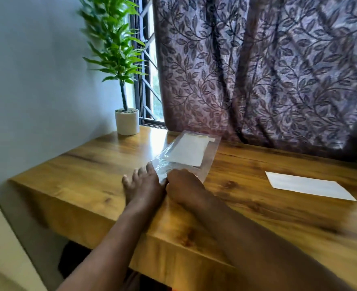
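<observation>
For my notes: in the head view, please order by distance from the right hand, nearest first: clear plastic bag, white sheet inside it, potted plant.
1. Clear plastic bag, touching the right hand.
2. White sheet, inside, just beyond.
3. Potted plant, far-left corner.

No readable text, label or number anywhere.

A green leafy plant in 1 white round pot (127, 122) stands on the glossy wooden table (85, 164); 1 flat white paper sheet (307, 185) lies right, a purple leaf-patterned curtain (257, 70) behind
</observation>
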`<state>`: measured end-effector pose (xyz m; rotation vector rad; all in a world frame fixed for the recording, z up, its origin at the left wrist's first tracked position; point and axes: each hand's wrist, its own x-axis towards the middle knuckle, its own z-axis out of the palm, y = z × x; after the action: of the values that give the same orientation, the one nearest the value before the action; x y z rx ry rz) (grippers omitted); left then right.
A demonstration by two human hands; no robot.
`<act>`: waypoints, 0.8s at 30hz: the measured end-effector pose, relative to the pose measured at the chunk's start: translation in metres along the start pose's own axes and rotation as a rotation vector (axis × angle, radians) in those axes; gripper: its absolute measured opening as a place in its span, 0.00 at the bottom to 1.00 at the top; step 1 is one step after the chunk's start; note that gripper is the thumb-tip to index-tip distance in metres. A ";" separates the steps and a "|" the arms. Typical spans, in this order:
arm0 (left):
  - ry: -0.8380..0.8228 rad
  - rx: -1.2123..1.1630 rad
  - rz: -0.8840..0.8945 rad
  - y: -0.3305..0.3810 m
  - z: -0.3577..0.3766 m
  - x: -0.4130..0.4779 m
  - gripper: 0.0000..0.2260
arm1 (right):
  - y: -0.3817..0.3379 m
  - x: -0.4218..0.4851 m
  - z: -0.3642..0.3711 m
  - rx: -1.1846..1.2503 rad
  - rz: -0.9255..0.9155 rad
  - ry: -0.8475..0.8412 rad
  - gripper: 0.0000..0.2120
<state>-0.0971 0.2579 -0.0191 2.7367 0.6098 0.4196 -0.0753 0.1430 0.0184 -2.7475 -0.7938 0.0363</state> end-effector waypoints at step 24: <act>0.063 -0.059 -0.003 -0.003 0.000 0.003 0.29 | -0.017 0.043 -0.007 -0.238 0.106 -0.024 0.18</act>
<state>-0.0953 0.2615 -0.0197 2.6747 0.6076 0.5169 -0.0466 0.1777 0.0323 -3.0173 -0.6975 -0.0041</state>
